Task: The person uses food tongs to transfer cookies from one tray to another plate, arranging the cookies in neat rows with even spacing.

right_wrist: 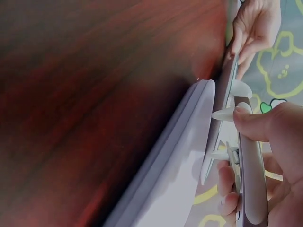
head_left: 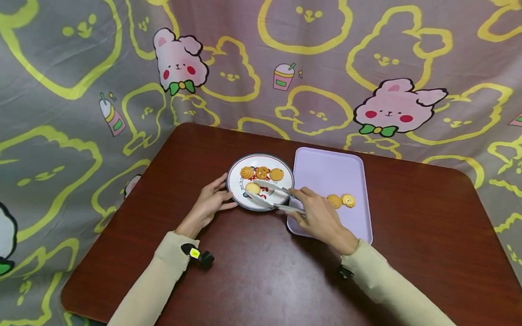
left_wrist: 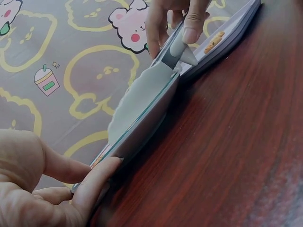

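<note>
My left hand (head_left: 210, 198) holds the left rim of a round white plate (head_left: 262, 158), thumb and fingers at its edge. In the right hand (head_left: 320, 215) I grip a pair of tongs (head_left: 280, 206), whose pale tips reach over the plate on either side of a light round cookie (head_left: 252, 188). Whether the tips touch that cookie I cannot tell. Behind it on the plate sit a swirled cookie (head_left: 247, 172), a glossy-topped cookie (head_left: 262, 172) and a plain round cookie (head_left: 277, 174). The left wrist view shows the tongs' broad pale tip (left_wrist: 142, 97) above the plate.
A lilac tray (head_left: 326, 163) stands right beside the plate, bearing a round cookie (head_left: 334, 201) and a swirl cookie (head_left: 348, 200). Both lie on the brown wooden table (head_left: 252, 283). Patterned cloth (head_left: 250, 56) hangs behind the table and along its left side.
</note>
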Motion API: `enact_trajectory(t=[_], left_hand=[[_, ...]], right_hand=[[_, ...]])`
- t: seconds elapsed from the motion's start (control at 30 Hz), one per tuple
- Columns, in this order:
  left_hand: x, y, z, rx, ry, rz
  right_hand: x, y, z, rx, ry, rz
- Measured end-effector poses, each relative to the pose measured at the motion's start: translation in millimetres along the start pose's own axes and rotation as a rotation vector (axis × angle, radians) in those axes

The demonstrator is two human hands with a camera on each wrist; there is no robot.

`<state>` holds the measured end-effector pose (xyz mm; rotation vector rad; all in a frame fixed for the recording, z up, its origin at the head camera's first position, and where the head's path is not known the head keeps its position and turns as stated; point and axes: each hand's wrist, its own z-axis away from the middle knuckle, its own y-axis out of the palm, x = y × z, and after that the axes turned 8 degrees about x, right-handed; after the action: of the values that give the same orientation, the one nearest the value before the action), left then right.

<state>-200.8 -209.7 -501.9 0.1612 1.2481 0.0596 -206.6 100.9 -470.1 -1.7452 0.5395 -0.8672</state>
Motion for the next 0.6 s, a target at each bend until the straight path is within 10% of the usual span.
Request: enact_trajectory(t=[0.6], left_hand=[[1.2,-0.7,-0.6,-0.008,0.004,0.019]], right_hand=[[16,-8,-27.2,0.052,-0.014,0.02]])
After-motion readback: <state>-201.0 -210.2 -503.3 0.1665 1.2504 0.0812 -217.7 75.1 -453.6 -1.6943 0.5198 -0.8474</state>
